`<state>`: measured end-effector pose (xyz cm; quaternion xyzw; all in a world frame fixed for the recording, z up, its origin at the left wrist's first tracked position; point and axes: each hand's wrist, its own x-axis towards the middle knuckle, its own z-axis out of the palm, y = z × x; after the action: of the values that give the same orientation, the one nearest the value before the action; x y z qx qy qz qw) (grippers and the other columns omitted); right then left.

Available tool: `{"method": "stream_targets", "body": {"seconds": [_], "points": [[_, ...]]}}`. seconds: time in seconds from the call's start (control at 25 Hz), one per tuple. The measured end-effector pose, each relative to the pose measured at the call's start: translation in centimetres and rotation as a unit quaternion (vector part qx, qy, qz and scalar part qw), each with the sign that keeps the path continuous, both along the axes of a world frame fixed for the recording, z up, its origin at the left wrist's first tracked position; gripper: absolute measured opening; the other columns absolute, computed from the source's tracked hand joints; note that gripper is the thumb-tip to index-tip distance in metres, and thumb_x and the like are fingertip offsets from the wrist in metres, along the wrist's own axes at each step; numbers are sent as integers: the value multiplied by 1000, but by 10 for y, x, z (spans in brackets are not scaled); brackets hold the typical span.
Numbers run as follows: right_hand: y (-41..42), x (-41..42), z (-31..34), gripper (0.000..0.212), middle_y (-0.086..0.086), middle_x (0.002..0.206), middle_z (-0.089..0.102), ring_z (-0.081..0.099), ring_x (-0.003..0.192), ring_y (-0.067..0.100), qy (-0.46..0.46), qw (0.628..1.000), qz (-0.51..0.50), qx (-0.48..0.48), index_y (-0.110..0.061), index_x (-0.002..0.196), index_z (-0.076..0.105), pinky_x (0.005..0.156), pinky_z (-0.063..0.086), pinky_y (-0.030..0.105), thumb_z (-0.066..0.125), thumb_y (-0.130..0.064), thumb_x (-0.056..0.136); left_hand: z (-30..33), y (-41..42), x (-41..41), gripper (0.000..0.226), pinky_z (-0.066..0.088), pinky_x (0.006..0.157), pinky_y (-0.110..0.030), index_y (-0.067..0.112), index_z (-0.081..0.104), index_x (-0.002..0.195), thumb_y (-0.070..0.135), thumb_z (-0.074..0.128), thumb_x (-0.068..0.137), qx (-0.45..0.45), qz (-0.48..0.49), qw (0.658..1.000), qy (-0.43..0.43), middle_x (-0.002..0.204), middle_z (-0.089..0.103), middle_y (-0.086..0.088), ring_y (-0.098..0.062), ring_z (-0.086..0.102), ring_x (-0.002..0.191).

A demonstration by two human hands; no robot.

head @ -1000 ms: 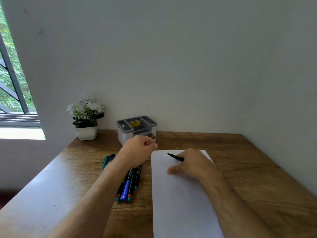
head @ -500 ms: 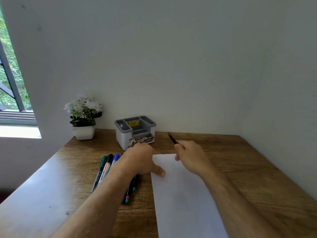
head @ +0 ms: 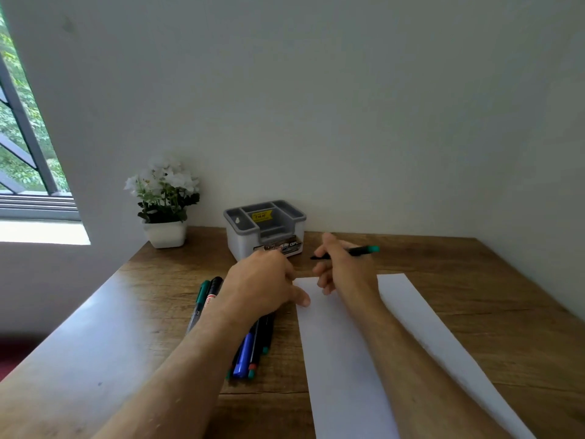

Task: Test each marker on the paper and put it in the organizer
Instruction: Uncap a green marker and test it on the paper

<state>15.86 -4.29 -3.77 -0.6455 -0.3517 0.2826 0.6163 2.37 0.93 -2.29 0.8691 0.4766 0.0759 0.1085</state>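
Observation:
My right hand (head: 343, 267) holds a thin black marker (head: 361, 250) with a green end, level above the far edge of the white paper (head: 342, 359). Its uncapped tip points left toward my left hand. My left hand (head: 266, 283) lies knuckles up at the paper's top left corner, thumb on the paper's edge, fingers curled; what is inside them is hidden. The grey and white organizer (head: 232, 214) stands just beyond both hands by the wall. Several markers (head: 247, 356) lie in a bunch left of the paper, partly under my left forearm.
A white pot of white flowers (head: 165, 213) stands at the desk's back left corner. The wooden desk (head: 474, 296) meets the wall behind and on the right. A window (head: 22, 147) is at the far left.
My right hand lifted the marker off the paper and turned it level, tip to the left. My left hand came back from the organizer to the paper's top left corner.

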Motion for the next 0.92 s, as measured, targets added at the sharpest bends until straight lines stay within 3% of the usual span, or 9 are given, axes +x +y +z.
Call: {"method": "stream_targets", "body": {"seconds": [0.08, 0.2, 0.32, 0.48, 0.64, 0.8, 0.92], "points": [[2, 1, -4, 37, 3, 60, 67, 58, 46, 12, -23, 1000, 2, -10, -14, 85, 74, 44, 47, 23, 51, -38, 101, -5, 1, 2, 57, 55, 87, -36, 30, 71, 115, 65, 75, 71, -8, 1, 1000, 29, 106, 70, 10, -9, 63, 95], [5, 0, -8, 12, 4, 68, 72, 67, 53, 14, -48, 998, 25, -43, -18, 96, 73, 50, 55, 24, 60, -20, 96, -10, 4, 3, 60, 56, 84, -34, 29, 72, 111, 70, 74, 68, -5, -1, 999, 52, 99, 70, 9, -10, 63, 89], [10, -1, -10, 10, 5, 68, 72, 68, 53, 12, -74, 994, 45, -72, -18, 90, 73, 50, 53, 20, 64, -13, 91, -9, 7, 3, 58, 57, 82, -35, 29, 73, 107, 71, 74, 67, -13, 9, 999, 43, 95, 69, 9, -10, 63, 86], [12, -2, -9, 10, 6, 73, 72, 64, 54, 11, -142, 985, 58, -74, -18, 84, 67, 48, 49, 18, 64, -10, 89, -8, 9, 5, 57, 57, 87, -37, 28, 72, 113, 64, 77, 69, -18, 8, 999, 35, 102, 69, 7, -12, 63, 93], [16, 0, -10, 7, 7, 69, 73, 66, 52, 10, -139, 985, 62, -81, -14, 80, 63, 49, 52, 22, 66, -9, 84, -6, 13, 6, 60, 55, 90, -38, 29, 69, 121, 59, 80, 70, -41, -3, 998, 42, 108, 69, 7, -13, 62, 99], [16, 3, -10, 11, 1, 68, 72, 63, 56, 0, -168, 980, 74, -73, -17, 72, 60, 52, 43, 16, 67, -15, 79, -3, 17, 5, 66, 54, 92, -38, 32, 67, 125, 61, 80, 67, -54, -11, 997, 48, 113, 69, 9, -12, 62, 102], [15, 3, -12, 14, 3, 69, 70, 61, 62, 6, -169, 979, 88, -70, -17, 69, 57, 54, 41, 18, 66, -16, 79, -2, 20, 3, 75, 53, 92, -36, 34, 63, 132, 63, 81, 65, -68, -19, 996, 58, 120, 67, 10, -12, 61, 107]]}}
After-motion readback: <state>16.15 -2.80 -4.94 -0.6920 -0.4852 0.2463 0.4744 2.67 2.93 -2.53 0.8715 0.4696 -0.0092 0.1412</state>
